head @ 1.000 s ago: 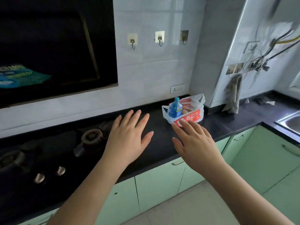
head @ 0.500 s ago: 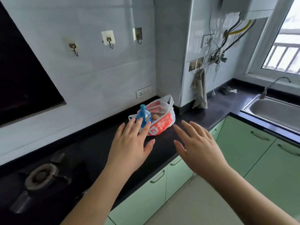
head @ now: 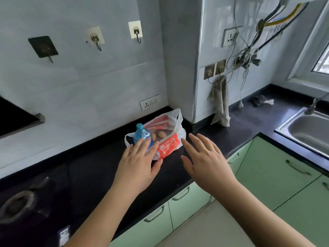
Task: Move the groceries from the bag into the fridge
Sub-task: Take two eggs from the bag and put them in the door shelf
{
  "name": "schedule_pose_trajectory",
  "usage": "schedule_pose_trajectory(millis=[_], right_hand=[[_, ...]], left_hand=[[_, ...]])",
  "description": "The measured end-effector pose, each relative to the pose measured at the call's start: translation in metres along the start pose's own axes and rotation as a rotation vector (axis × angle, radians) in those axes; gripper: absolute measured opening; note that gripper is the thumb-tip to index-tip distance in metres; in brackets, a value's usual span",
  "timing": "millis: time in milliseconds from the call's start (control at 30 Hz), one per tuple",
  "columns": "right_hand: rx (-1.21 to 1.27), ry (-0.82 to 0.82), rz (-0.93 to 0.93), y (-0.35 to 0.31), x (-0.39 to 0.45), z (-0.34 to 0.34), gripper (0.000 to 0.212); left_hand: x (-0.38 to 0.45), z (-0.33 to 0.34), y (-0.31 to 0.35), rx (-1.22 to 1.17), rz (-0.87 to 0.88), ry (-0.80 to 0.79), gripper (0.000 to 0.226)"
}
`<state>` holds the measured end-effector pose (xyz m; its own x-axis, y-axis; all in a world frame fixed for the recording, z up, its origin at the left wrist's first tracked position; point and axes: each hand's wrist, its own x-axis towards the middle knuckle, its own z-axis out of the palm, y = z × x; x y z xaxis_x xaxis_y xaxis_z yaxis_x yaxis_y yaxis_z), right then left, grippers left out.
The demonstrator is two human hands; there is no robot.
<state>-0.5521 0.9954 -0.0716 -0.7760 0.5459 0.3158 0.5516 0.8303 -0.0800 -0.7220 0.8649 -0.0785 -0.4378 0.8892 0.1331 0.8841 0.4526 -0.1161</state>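
- Head view: both my hands reach out over the black counter (head: pixel 92 168), palms down, toward the plastic bag (head: pixel 175 139).
- My left hand (head: pixel 137 164) has its fingers straight and slightly spread. It grips nothing.
- Left fingertips (head: pixel 145 142) lie over the near left edge of the bag, in front of the lower part of the blue bottle (head: pixel 142 137). Contact or a hover just above: I cannot tell from this angle.
- My right hand (head: pixel 204 157) is spread flat as well, thumb held out toward the left. It holds nothing.
- Right fingertips (head: pixel 192 137) sit just beside the bag's right end. I cannot tell whether they touch the plastic.
- The bag sits on the counter in the wall corner, mouth open upward, white with red print on the near side.
- The blue bottle stands upright at the bag's left end, cap above the rim.
- Two brown eggs (head: pixel 161 134) show inside, just right of the bottle. A red and white packet (head: pixel 160 122) lies along the far side.
- A wall socket (head: pixel 149 102) is behind the bag. A grey cloth (head: pixel 219 102) hangs from a hook to the right.
- A steel sink (head: pixel 309 132) is at the far right, well apart from the bag. Green cabinets (head: pixel 267 175) run below the counter.
- A gas burner (head: pixel 17 205) sits at the far left of the counter.
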Motion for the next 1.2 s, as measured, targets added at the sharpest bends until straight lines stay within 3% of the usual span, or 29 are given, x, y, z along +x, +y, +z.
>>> schedule_pose_trajectory(millis=[333, 467, 600, 1033, 1133, 1200], right_hand=[[0.030, -0.054, -0.077, 0.008, 0.076, 0.056, 0.057], [0.025, -0.070, -0.114, 0.002, 0.110, 0.077, 0.055], [0.018, -0.034, -0.090, 0.001, 0.139, 0.099, 0.049], [0.162, -0.160, -0.107, 0.019, 0.204, 0.164, 0.059], [0.216, -0.134, -0.153, 0.028, 0.221, 0.179, 0.055], [0.229, -0.034, -0.229, 0.033, 0.233, 0.183, 0.048]], left_hand=[[0.058, 0.035, -0.023, -0.059, -0.059, -0.023, 0.078], [0.089, 0.048, -0.038, -0.128, -0.072, -0.007, 0.065], [0.124, 0.066, -0.050, -0.156, -0.063, 0.000, 0.070], [0.181, 0.122, -0.050, -0.185, -0.064, -0.042, 0.057], [0.192, 0.133, -0.044, -0.266, -0.137, -0.009, 0.055], [0.200, 0.135, -0.038, -0.249, -0.161, -0.007, 0.054]])
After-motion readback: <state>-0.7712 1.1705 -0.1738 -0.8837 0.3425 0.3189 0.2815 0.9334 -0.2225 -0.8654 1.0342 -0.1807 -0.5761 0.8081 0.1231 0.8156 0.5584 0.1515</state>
